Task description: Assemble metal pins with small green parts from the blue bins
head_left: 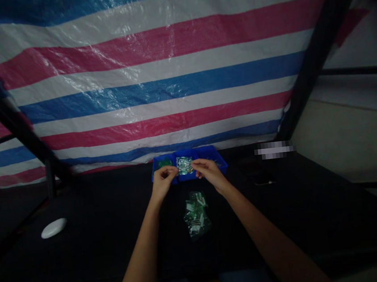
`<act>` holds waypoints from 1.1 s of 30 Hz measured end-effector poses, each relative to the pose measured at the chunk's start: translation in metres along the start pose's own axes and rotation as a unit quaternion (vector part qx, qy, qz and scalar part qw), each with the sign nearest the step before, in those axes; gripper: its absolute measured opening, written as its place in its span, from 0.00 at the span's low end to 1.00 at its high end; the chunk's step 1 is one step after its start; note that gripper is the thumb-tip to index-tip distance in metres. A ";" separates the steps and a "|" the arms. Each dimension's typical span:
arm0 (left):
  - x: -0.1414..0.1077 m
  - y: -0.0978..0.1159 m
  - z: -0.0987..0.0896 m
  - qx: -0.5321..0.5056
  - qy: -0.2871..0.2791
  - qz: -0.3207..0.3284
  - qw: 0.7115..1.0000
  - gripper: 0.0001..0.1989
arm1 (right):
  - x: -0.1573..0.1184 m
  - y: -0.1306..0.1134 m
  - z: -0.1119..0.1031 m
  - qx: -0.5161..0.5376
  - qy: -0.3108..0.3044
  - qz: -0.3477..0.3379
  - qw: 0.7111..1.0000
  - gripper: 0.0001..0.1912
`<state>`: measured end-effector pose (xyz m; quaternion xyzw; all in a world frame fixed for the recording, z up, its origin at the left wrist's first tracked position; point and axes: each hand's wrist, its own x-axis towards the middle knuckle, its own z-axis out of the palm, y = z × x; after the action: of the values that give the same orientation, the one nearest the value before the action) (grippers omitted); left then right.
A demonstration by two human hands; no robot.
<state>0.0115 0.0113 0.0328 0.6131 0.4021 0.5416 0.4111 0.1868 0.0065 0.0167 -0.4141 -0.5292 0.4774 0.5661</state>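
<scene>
Blue tray [210,153], crosswise, left hand [163,182], right hand [209,173] above

The left hand [163,181] and right hand [210,173] hid the front of the blue tray [185,156], and anything between their fingers [174,170] was too small to tell. The parts in the plastic bag [196,214] were too small and dim to make out. A blurred patch [274,149] on the table [102,253] was unreadable, and the picture's bottom edge cut off the left arm [141,253] and right arm [269,235].
</scene>
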 end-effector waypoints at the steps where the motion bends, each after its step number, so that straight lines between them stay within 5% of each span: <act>1: 0.000 0.001 0.000 -0.001 -0.002 0.000 1.000 0.08 | 0.000 0.000 0.001 -0.003 0.002 -0.011 1.000 0.16; 13: 0.001 0.001 -0.002 0.005 -0.022 -0.003 1.000 0.09 | 0.000 0.006 0.005 -0.033 0.012 -0.065 0.997 0.14; 19: 0.000 0.005 -0.003 -0.013 -0.038 -0.003 0.999 0.11 | 0.002 0.006 0.004 -0.108 0.061 -0.148 0.981 0.10; 26: -0.001 0.007 -0.002 -0.013 -0.010 0.015 1.000 0.10 | -0.002 0.002 0.002 -0.027 0.012 -0.073 0.997 0.14; 33: -0.001 0.003 -0.002 -0.061 -0.006 0.038 0.997 0.12 | -0.004 -0.002 0.006 -0.053 0.017 -0.117 0.992 0.11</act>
<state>0.0099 0.0099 0.0353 0.6047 0.3427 0.5767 0.4294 0.1814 0.0017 0.0184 -0.3866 -0.5891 0.3719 0.6042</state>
